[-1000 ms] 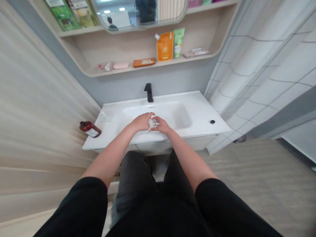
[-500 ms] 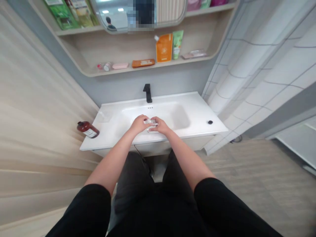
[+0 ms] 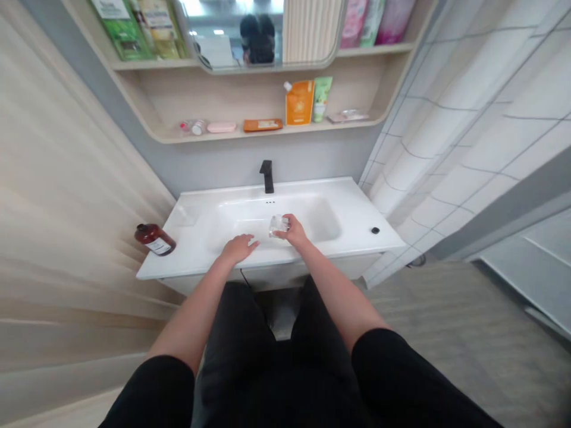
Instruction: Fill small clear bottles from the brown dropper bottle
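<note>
My right hand point(image 3: 295, 230) grips a small clear container point(image 3: 277, 225) over the front part of the white sink basin point(image 3: 319, 217). The container's exact kind is hard to make out. To the left, my left hand point(image 3: 239, 248) hovers over the basin's front rim with its thumb apart from the fingers, holding nothing. Behind both hands stands a black faucet point(image 3: 267, 177).
A brown bottle with a white label point(image 3: 156, 239) is at the counter's left end. A small black round object point(image 3: 375, 230) lies on the right. Above, a shelf point(image 3: 223, 137) bears an orange pouch point(image 3: 299, 103), a green tube point(image 3: 322, 98) and a pink bar point(image 3: 222, 127).
My left hand has let go of the clear container and moved left and toward me. The container stays in my right hand. The camera view has tilted slightly upward.
</note>
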